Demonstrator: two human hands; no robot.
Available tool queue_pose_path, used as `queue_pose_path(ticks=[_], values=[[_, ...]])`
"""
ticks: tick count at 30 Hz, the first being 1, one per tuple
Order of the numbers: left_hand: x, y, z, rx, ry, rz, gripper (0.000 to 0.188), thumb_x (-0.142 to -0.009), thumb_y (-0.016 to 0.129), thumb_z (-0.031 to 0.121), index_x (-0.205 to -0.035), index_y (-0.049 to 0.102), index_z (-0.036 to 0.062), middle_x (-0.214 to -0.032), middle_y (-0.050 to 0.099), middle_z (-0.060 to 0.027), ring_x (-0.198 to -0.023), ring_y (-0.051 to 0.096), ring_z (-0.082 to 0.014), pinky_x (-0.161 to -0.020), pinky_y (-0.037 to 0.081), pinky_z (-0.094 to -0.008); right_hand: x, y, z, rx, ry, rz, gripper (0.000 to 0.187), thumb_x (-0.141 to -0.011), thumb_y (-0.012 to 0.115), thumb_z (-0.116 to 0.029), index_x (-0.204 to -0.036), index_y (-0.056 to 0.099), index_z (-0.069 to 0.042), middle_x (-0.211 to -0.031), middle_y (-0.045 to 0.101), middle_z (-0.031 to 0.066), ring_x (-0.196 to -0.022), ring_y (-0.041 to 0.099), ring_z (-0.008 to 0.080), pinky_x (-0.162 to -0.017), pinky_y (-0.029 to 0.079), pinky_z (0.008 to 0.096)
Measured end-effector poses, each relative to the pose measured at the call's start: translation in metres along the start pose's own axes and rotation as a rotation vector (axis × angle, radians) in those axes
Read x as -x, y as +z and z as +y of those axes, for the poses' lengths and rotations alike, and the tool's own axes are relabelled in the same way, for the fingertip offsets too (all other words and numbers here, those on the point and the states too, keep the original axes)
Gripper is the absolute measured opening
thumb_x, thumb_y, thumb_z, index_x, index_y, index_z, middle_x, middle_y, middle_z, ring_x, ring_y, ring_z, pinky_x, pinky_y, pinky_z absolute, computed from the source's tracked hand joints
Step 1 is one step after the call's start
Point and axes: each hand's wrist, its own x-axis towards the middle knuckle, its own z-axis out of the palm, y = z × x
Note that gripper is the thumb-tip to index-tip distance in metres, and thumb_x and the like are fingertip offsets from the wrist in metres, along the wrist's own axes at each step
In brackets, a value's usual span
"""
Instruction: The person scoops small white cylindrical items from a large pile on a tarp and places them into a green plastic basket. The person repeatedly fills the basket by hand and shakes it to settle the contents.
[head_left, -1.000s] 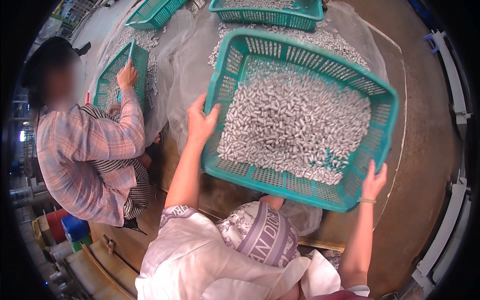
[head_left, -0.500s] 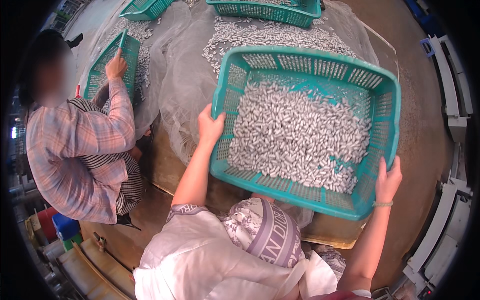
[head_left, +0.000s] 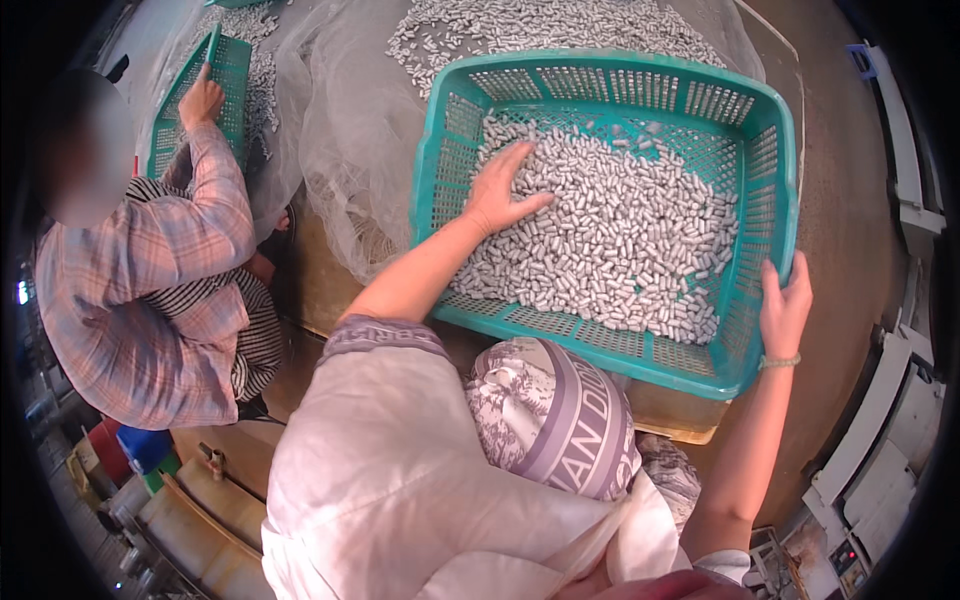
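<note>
A wide green plastic basket (head_left: 765, 190) with slotted walls lies before me, its right side lower than its left. Spread over its mesh bottom are a great many small silver-grey cylindrical pieces (head_left: 610, 240). My left hand (head_left: 498, 197) reaches over the left wall onto these pieces, thumb and fingers apart, holding nothing that I can see. At the right end, my right hand (head_left: 785, 312) grips the basket's rim, thumb on the inner side. The fingers behind that wall are partly hidden.
More silver pieces (head_left: 560, 25) lie on the table beyond the basket. Crumpled sheer netting (head_left: 340, 170) is spread to the left. A person in a plaid shirt (head_left: 150, 250) crouches at the far left, one hand on a tilted green basket (head_left: 232, 85). Machinery (head_left: 870, 440) lines the right edge.
My left hand has let go of the basket's left rim and moved in over the silver pieces. My right hand still grips the right end. The whole view has shifted slightly.
</note>
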Motion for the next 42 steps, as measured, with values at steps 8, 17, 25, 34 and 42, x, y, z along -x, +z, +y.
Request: queue_pose_path(ticks=[8, 17, 25, 34, 42], values=[[-0.033, 0.074, 0.092, 0.151, 0.386, -0.113, 0.077, -0.063, 0.074, 0.043, -0.132, 0.045, 0.0243, -0.141, 0.034, -0.0162, -0.127, 0.038, -0.0342, -0.107, 0.026, -0.0489, 0.005, 0.023, -0.018, 0.015, 0.032, 0.043, 0.02, -0.085, 0.053, -0.002, -0.104, 0.05, 0.005, -0.086, 0.058, 0.0087, -0.077, 0.052, 0.0114, -0.07, 0.044, 0.0267], [-0.081, 0.023, -0.007, -0.267, 0.37, -0.206, 0.06, -0.08, 0.055, 0.052, -0.134, 0.043, 0.0281, -0.145, 0.033, -0.0052, -0.129, 0.034, -0.0378, -0.107, 0.022, -0.054, 0.029, 0.023, -0.007, -0.126, 0.075, 0.079, 0.018, -0.084, 0.055, -0.004, -0.1, 0.051, 0.004, -0.084, 0.059, 0.0095, -0.075, 0.054, 0.0131, -0.069, 0.045, 0.0274], [-0.016, 0.049, 0.09, -0.148, 0.57, -0.297, 0.06, -0.082, 0.045, 0.061, -0.135, 0.041, 0.033, -0.146, 0.03, -0.0067, -0.135, 0.022, -0.0394, -0.11, 0.013, -0.0547, 0.028, 0.028, -0.011, -0.053, 0.1, 0.096, 0.018, -0.084, 0.055, -0.005, -0.098, 0.05, 0.004, -0.085, 0.06, 0.0119, -0.075, 0.055, 0.0157, -0.069, 0.045, 0.0297], [-0.113, 0.04, 0.035, -0.446, 0.43, -0.258, 0.06, -0.085, 0.036, 0.063, -0.14, 0.03, 0.0383, -0.149, 0.025, -0.0023, -0.138, 0.02, -0.025, -0.111, 0.007, -0.0551, 0.031, 0.023, -0.008, -0.197, 0.116, 0.057, 0.021, -0.084, 0.055, -0.002, -0.102, 0.051, 0.007, -0.09, 0.058, 0.008, -0.082, 0.052, 0.0119, -0.074, 0.044, 0.0261], [-0.009, 0.006, 0.04, -0.306, 0.479, -0.423, 0.066, -0.083, 0.042, 0.063, -0.141, 0.03, 0.0329, -0.15, 0.021, -0.0037, -0.139, 0.01, -0.0358, -0.107, 0.007, -0.0611, 0.029, 0.029, 0.0, -0.198, 0.15, 0.069, 0.021, -0.084, 0.055, -0.003, -0.102, 0.051, 0.007, -0.093, 0.058, 0.008, -0.083, 0.052, 0.0112, -0.074, 0.043, 0.0248]])
